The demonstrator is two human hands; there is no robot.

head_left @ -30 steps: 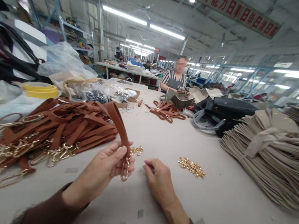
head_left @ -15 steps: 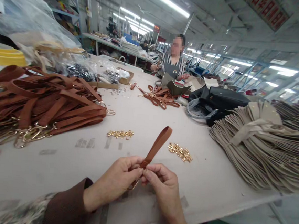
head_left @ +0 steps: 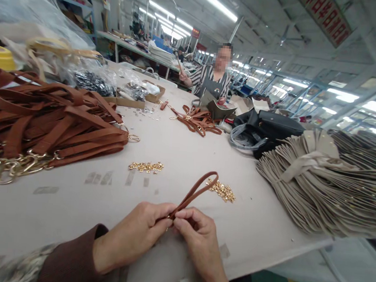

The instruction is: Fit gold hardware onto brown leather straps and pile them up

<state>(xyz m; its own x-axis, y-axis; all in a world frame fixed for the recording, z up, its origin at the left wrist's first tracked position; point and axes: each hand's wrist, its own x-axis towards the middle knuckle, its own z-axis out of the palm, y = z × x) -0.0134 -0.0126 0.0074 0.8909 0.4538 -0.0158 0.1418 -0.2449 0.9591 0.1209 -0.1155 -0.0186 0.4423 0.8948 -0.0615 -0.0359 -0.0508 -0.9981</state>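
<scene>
Near the front of the table, a brown leather wrist strap (head_left: 197, 188) rises as a loop from between my hands. My left hand (head_left: 138, 235) pinches its lower end between thumb and fingers. My right hand (head_left: 198, 237) is closed at the same end, thumb and fingertips pressed against the strap; anything small between them is hidden. Just beyond the loop lies a heap of small gold metal pieces (head_left: 225, 191), and a second gold heap (head_left: 146, 167) lies farther left.
At left is a big pile of brown straps (head_left: 56, 117) with gold clasps. Bundled grey-beige pieces (head_left: 328, 182) fill the right, beside a black bag (head_left: 274, 126). Across the table, more straps (head_left: 198, 120) lie before a person (head_left: 212, 80) holding up a stick-like tool.
The strap has turned in my hands, so its loop now shows edge-on and open. The view has shifted slightly right. The person opposite has raised a hand with a tool.
</scene>
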